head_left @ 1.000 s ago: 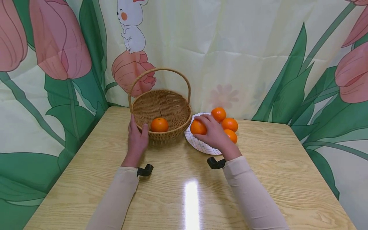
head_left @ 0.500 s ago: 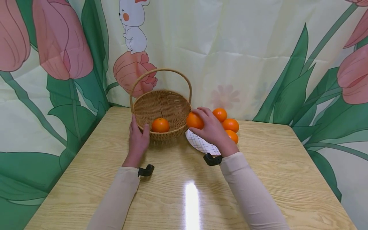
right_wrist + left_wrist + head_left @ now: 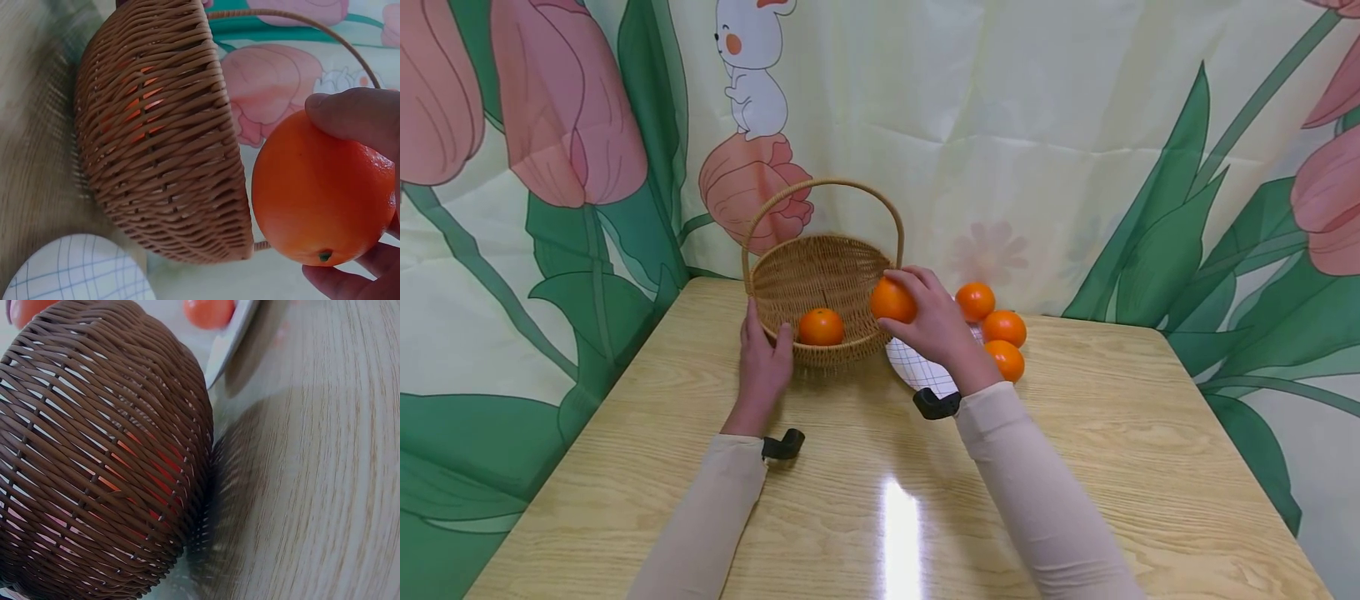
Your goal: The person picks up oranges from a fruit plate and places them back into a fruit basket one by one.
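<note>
A person's right hand [image 3: 937, 327] grips a round, glossy orange fruit [image 3: 892, 299] by the right rim of a tan wicker basket [image 3: 823, 265], its left hand [image 3: 765, 364] holding the basket's near-left edge; clearing the rim before a gentle release looks wise.

White glare [image 3: 901, 537] streaks the brightly lit table [image 3: 1120, 425], while both wrist views look dimmer
</note>
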A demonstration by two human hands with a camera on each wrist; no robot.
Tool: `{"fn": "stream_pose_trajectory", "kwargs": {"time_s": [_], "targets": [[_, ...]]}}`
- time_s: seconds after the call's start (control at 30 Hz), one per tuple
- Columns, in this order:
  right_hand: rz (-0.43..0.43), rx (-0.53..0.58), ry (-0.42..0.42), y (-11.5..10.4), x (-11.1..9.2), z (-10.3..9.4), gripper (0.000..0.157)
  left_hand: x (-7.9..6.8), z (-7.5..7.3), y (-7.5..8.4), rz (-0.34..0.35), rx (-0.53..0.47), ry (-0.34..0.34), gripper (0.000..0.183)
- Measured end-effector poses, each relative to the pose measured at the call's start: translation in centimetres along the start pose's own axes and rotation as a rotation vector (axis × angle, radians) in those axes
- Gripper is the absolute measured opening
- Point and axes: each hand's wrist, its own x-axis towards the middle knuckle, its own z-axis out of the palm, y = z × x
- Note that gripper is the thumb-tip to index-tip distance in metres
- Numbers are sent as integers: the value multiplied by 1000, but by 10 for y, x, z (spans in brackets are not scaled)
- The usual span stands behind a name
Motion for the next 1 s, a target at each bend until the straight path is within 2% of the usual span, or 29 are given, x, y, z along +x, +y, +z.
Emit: {"fn": "stream_pose_trajectory", "kwargs": {"time_s": [0.43, 1.0], "targets": [[-6, 58, -20, -3, 15, 13, 63, 1, 0, 0, -11, 12, -4, 75], [-18, 59, -47, -5, 28, 30, 64, 2, 2, -2, 1, 13, 14, 75]]}}
